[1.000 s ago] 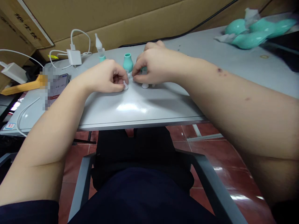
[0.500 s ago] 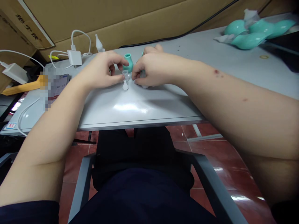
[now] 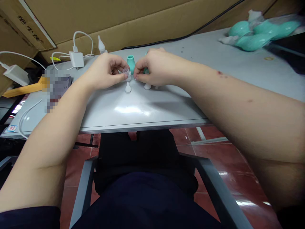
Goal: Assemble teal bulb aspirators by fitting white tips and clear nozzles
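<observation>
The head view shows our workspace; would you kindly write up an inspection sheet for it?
Surface: grey table, glossy with a bright reflection.
Things: see-through cup; white nozzle upright in front; teal bulb behind; another white piece, partly hidden, at right.
Clutter: phone and yellow handle, left; wrapped teal pieces, far right.
Hands: left hand pinches the cup; right hand curled nearby, grip unclear.
Cables: white cable and adapter, left; black cable, back.
Surroundings: cardboard behind; chair and red floor below.

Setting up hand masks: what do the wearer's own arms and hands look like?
Left hand and right hand: no glove, ring or watch shows. Left forearm bare; right forearm bare, with a few small marks. Left sleeve short, dark navy, ending above the elbow. Right sleeve very dark, barely in frame.
</observation>
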